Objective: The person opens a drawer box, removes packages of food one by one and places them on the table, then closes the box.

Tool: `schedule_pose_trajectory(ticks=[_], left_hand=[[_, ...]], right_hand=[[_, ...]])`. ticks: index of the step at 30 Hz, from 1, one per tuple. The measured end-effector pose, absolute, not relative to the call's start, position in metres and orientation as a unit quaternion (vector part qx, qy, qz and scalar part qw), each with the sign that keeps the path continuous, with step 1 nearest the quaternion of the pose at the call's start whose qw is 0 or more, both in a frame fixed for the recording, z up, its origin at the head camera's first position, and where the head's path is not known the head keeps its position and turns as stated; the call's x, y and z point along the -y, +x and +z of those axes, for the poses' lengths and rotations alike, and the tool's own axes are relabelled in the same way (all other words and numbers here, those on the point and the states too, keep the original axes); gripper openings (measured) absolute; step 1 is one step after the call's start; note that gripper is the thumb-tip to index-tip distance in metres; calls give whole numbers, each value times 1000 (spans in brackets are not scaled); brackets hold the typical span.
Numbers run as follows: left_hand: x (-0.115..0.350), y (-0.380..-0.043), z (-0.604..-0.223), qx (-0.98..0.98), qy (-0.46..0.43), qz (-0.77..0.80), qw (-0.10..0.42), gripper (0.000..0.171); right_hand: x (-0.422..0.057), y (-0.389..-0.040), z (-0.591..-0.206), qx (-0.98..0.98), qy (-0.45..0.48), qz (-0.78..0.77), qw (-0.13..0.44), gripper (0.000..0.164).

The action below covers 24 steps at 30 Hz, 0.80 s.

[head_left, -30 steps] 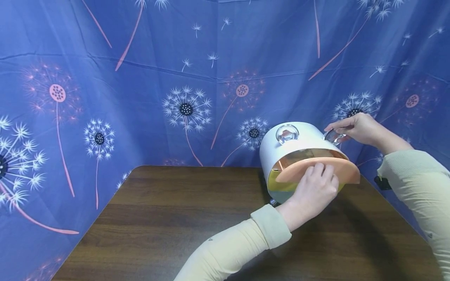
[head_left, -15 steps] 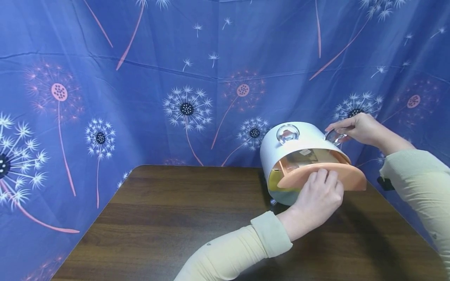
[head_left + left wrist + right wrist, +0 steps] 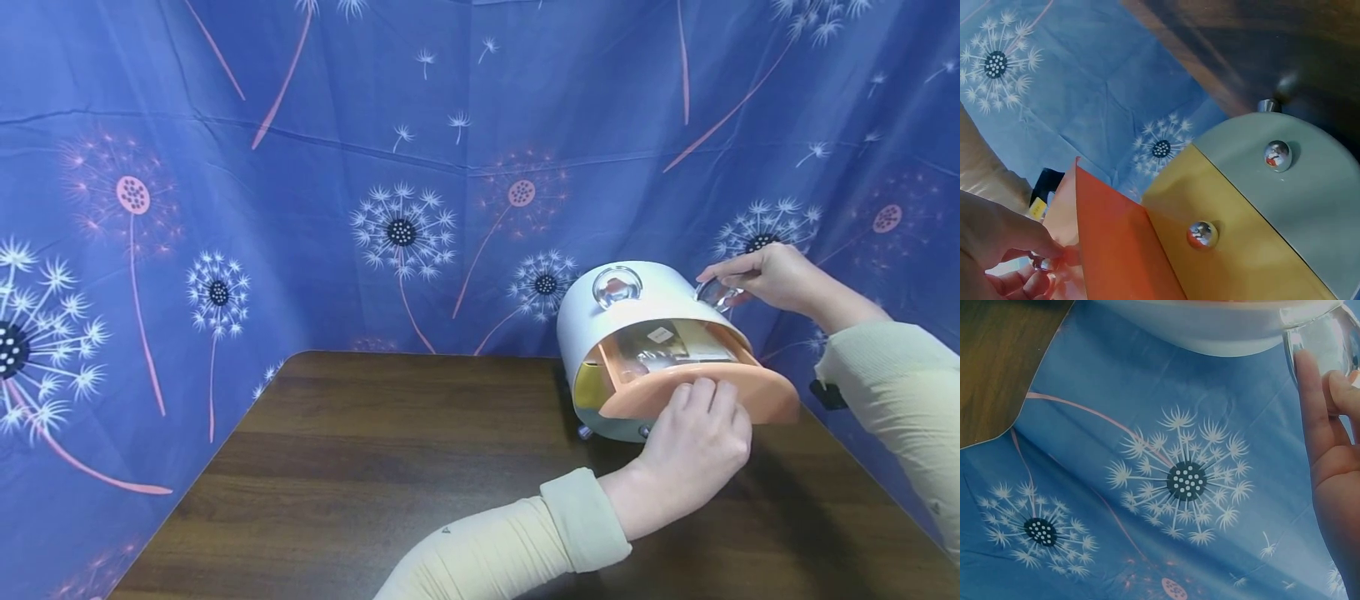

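Note:
A white rounded drawer box [image 3: 592,333] stands at the table's right side, with silver discs upright on top. Its orange drawer [image 3: 622,400] is pulled partway out, showing clear packaging with a white label [image 3: 660,335] inside. My left hand [image 3: 693,454] is at the drawer front; in the left wrist view its fingers pinch a silver knob [image 3: 1040,261]. Below are a yellow drawer [image 3: 1172,200] and a grey-green drawer [image 3: 1310,187], both closed, each with a round silver knob. My right hand [image 3: 787,279] grips the right silver disc [image 3: 1319,347]; the left silver disc [image 3: 617,286] is untouched.
The brown wooden table [image 3: 375,450] extends to the left and front of the box. A blue dandelion-print cloth [image 3: 300,208] hangs behind and at the sides. A small black object [image 3: 828,394] is past the table's right edge. Short silver feet [image 3: 585,432] support the box.
My left hand has drawn the orange drawer outward, toward the front and slightly right, exposing more of its contents. The right hand keeps its grip on the disc, and the box stays in place.

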<state>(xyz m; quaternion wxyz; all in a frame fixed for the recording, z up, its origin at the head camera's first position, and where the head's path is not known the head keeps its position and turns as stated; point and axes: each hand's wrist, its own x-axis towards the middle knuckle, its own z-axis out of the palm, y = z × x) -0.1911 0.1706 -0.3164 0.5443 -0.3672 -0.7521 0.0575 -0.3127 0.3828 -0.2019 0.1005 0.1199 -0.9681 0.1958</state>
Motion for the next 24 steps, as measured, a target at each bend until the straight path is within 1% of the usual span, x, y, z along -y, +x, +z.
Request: schedule_pose_trajectory(ticks=[5,10,14,20,24], left_hand=[[-160,-180,-304,739,-365,58,563,38],[-154,-171,-297,736,-367,57,566,38],[-159,-172,-304,735,-372,53,564,38],[-170,-178,-322,743,-381,53,548,32],[-169,-177,-322,742,-383,55,548,33]], right_hand=[[-383,-313,-202,967,121,198,103,26],[-383,-313,-202,967,124,196,102,26],[-383,-313,-202,967,124,196,102,26],[-382,-313,-202,969,119,193,98,27],[-382,-314,-202,969,117,196,95,27]])
